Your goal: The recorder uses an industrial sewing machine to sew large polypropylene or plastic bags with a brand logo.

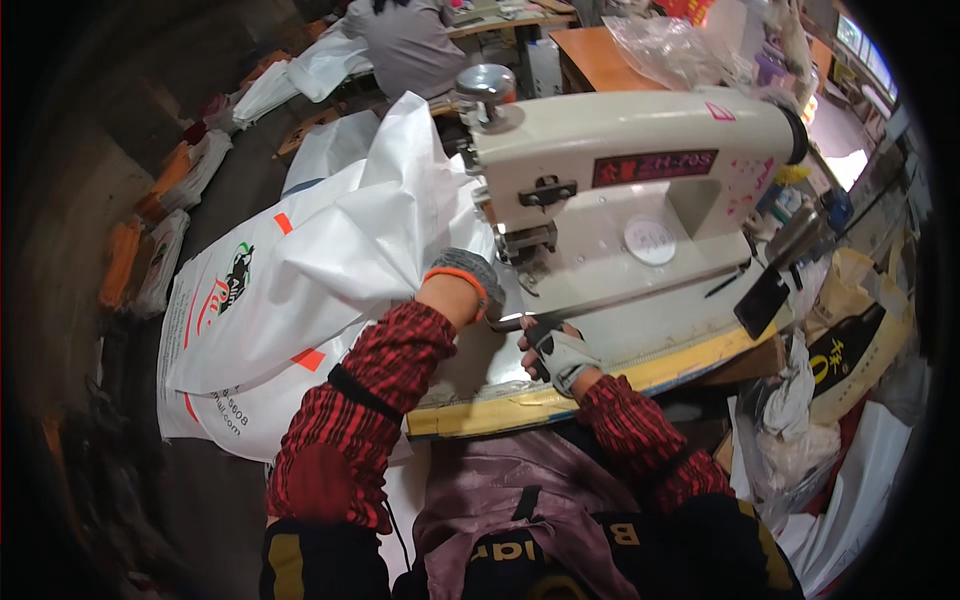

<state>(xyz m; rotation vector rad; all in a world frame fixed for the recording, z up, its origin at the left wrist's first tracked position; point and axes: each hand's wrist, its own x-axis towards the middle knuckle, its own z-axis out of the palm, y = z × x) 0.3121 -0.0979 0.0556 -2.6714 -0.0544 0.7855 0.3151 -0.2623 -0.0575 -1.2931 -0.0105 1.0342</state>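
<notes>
A large white woven sack (340,240) with printed patches is bunched up left of a cream sewing machine (640,150). My left hand (470,278), in a grey glove with an orange cuff, is against the sack's right edge, close to the needle area (525,245). Its fingers are turned away and hidden. My right hand (558,352) wears a pale fingerless glove and rests over the front of the machine table (640,340). The bare fingers are curled in; whatever is between them, if anything, is too small to name.
A round white disc (650,242) sits on the machine bed. A dark phone-like slab (762,302) is mounted at the right. Plastic bags (800,430) crowd the lower right. Stacked sacks (165,260) line the left. Ahead, a person in grey (405,45) sits at another table.
</notes>
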